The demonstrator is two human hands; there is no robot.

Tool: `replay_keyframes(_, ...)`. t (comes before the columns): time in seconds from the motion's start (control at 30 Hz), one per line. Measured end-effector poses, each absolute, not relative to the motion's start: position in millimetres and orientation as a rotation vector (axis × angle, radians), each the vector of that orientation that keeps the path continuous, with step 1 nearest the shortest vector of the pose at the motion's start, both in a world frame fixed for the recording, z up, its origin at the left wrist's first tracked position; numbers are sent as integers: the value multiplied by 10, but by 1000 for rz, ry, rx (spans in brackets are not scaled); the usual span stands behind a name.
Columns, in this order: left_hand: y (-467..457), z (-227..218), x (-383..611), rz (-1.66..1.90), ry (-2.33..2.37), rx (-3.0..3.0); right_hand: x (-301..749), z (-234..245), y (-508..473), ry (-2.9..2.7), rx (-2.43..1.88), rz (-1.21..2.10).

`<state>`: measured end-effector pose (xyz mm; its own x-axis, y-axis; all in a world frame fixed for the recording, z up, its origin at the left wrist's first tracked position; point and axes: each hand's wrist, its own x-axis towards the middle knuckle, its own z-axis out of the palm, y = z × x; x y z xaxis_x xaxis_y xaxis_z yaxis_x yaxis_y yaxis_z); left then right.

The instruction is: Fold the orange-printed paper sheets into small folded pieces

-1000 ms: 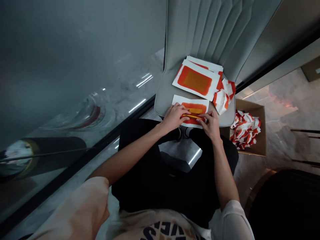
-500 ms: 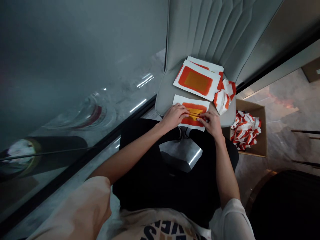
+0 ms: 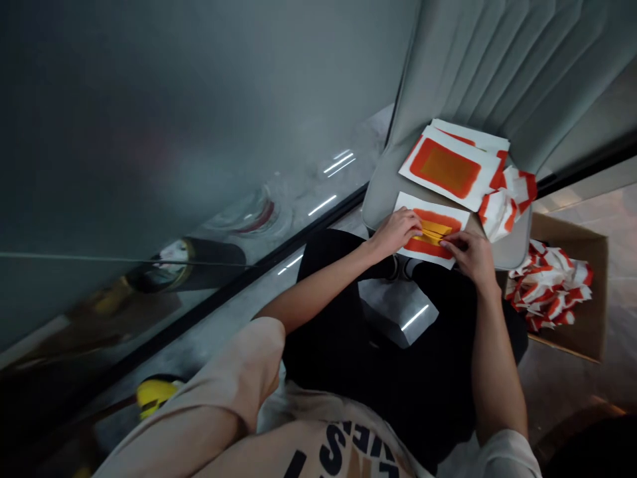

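A white joss paper sheet [image 3: 411,204] with an orange-red block and a yellow-gold middle lies on the front of the grey chair seat. Its gold middle is pinched up in a narrow crosswise fold. My left hand [image 3: 398,230] is closed on the left end of this fold, thumb and fingertips together. At the right end, my right hand [image 3: 470,255] pinches the fold between thumb and fingers. Behind it lies a stack of joss paper sheets [image 3: 445,166], flat and overlapping. Folded paper pieces [image 3: 500,209] in white and orange sit beside the stack.
The grey chair [image 3: 381,192] stands in front of me against a dark glossy panel [image 3: 249,119] with a black bottom edge. On the floor at right, a cardboard box [image 3: 594,292] holds many folded papers. A yellow-and-black object [image 3: 155,395] shows at lower left.
The view has swung left, so the chair, papers and box appear farther right. Both hands stay on the same sheet, with the pinched gold fold still between them.
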<state>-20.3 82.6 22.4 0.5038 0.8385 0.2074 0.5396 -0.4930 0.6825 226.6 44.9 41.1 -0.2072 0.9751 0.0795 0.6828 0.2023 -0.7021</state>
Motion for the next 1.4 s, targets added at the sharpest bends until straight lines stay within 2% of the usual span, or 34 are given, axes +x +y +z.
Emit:
replay_keyframes(0.37, 810, 212, -40, 532, 1209, 2330, 2344, 332, 459, -2030, -1611, 501)
replay_keyframes(0.63, 819, 329, -43, 448, 1233, 2331, 2324, 401, 468, -2067, -1604, 569)
replay_keyframes(1.0, 869, 214, -92, 629, 1294, 2282, 2311, 374, 543, -1926, -1789, 666)
replay_keyframes(1.13, 892, 270, -163, 583, 1317, 2256, 2237, 386, 565, -1891, -1721, 806)
replay_keyframes(1.4, 919, 339, -342, 511, 1337, 2235, 2099, 348, 576, -1761, -1664, 851)
